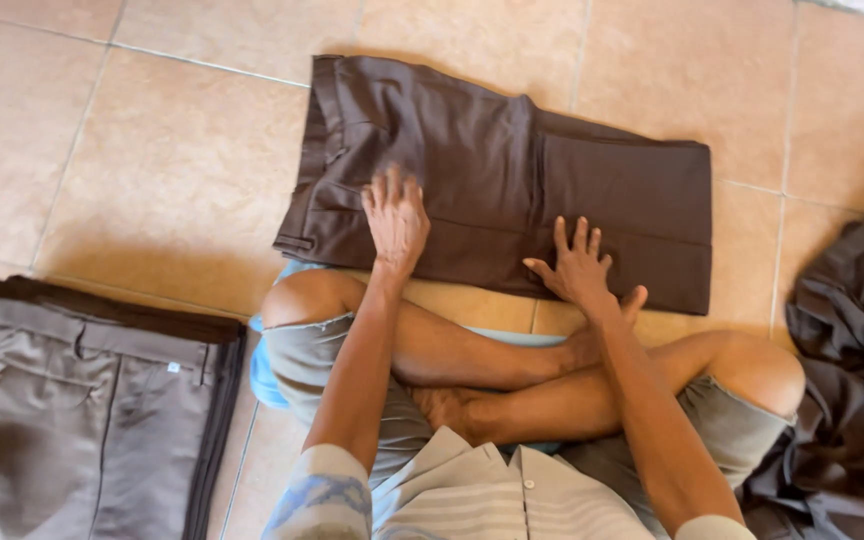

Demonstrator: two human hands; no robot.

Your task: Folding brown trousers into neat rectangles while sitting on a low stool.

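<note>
— Brown cloth, that's what both hands are on: a pair of dark brown trousers [512, 190] folded flat on the tiled floor [152, 150], just in front of the person's crossed legs.

— How are the hands set?

— Left hand [395, 218] lies open, palm down, fingers spread near the waistband end. Right hand [580, 268] is also open and flat, fingers fanned, pressing the lower edge around the middle of the fold. Neither one grips anything; they only rest on the fabric.

— What could go wrong here?

— I'd judge the fold may slip. The cloth looks smooth, and if one palm slides or lifts unevenly, the upper layer could creep and leave a crooked edge or a crease. The near edge also lies close to the knees, so a shifting leg might drag it.

— Anything else close by?

— A stack of folded grey-brown trousers [82, 400] to the left, and a loose heap of dark garments [852, 370] to the right, both apart from the hands.
</note>
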